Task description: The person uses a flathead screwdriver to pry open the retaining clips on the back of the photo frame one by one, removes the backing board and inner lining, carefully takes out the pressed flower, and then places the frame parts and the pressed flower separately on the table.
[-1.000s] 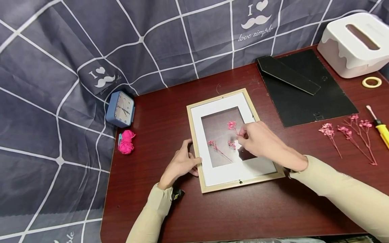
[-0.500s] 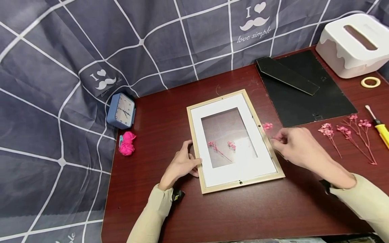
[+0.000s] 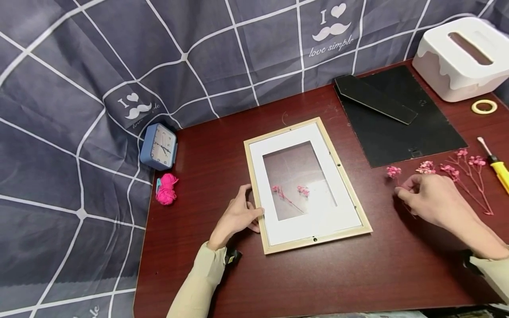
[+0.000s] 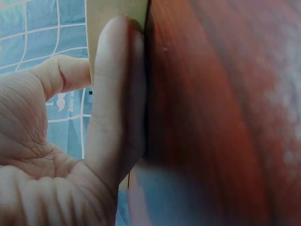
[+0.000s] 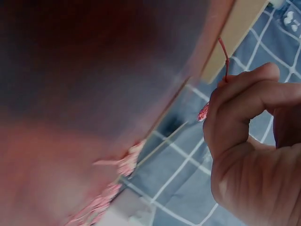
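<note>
A pale wooden picture frame (image 3: 346,185) with a white mat (image 3: 286,232) lies on the table. Two pink flower sprigs (image 3: 282,192) are within its window, one with a long stem and one short (image 3: 303,191). At the frame's left side, my left hand (image 3: 236,212) holds the edge, thumb and fingers on the wood (image 4: 117,9). My right hand (image 3: 437,198) pinches the thin stem (image 5: 226,61) of a pink flower sprig (image 3: 393,172) between thumb and fingers, right of the frame and close over the table. Part of that stem is hidden by the fingers.
More pink sprigs (image 3: 477,162) lie at the right, beside a yellow screwdriver (image 3: 500,174). Behind are a black backing board (image 3: 397,137) with its stand, a white tissue box (image 3: 445,79) and a cream ring (image 3: 484,107). A blue clock (image 3: 159,146) and pink yarn (image 3: 166,189) stand left.
My right hand has carried the sprig out from over the frame's window and rightward, toward the other sprigs. My left hand and the frame have stayed in place.
</note>
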Available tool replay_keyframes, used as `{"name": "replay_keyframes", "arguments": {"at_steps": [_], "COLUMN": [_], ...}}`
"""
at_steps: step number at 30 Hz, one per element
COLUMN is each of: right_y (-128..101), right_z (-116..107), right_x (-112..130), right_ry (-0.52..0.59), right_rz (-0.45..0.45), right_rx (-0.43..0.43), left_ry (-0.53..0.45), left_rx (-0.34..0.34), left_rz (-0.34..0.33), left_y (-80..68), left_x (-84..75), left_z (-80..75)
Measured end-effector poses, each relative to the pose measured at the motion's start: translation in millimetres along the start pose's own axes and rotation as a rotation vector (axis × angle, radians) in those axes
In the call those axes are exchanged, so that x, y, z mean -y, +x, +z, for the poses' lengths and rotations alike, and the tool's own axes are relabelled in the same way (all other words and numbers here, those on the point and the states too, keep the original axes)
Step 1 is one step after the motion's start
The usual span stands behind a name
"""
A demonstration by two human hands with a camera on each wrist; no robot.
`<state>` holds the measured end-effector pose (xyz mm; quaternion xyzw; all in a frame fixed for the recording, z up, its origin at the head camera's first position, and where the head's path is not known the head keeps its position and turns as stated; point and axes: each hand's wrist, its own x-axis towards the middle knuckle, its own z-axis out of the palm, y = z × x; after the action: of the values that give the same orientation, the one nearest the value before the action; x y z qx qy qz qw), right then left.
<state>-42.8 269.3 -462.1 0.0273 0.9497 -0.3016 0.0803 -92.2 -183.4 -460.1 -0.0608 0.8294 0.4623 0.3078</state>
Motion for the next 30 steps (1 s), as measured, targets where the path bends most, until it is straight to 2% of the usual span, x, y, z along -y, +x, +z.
{"name": "replay_keyframes", "arguments": {"at_steps": [7,23,30], "right_y": [3.2,11.5,10.8], "right_z": [-3.2,-7.6,-7.8], "right_x": [-18.5,-28.2,-27.8], "right_ry": [-0.036,-0.057,-0.067], "right_rz": [0.053,0.093,0.066], "right_rx": [0.034,0.147,0.125], "left_ry": [-0.003,-0.008,-0.012], "left_rx": [-0.008,0.003,0.004], "left_rz": [0.008,0.006,0.006], "left_y": [-1.2,-2.0,-0.9], "left_x": [-1.2,0.6,1.3], "left_z": [0.5,0.3,0.0]}}
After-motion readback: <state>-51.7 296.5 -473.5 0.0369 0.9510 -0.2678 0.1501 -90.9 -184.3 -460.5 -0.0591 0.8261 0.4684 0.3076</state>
